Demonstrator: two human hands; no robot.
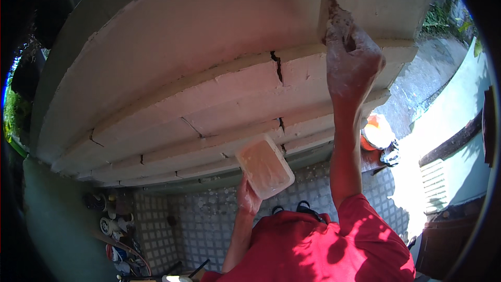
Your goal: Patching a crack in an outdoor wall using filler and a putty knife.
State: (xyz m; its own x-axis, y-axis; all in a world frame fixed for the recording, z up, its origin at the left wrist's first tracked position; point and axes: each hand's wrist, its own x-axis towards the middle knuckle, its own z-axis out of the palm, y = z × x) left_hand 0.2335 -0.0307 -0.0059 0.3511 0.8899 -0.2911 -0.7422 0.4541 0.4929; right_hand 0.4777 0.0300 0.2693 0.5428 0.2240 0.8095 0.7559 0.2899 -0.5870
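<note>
My right hand [354, 57], smeared with pale plaster, is raised and closed round a putty knife [326, 8]. The knife's thin blade points up, close to the broad pale plastered surface [235, 15]; whether it touches there, I cannot tell. Lower down, my left hand [249, 197] grips a whitish rectangular plastic tub [267, 168] by its side. Pale residue coats the inside of the tub. Stepped mouldings run below the broad surface, and a dark jagged crack [277, 67] cuts through the upper one. A smaller crack [281, 124] shows on the step beneath.
An orange and white bucket [377, 131] stands on the right, beside a dark bundle [390, 154]. Shoes and assorted items [117, 230] lie along the left wall. Tiled floor [203, 224] stretches under me, and a wooden beam [451, 136] leans at far right.
</note>
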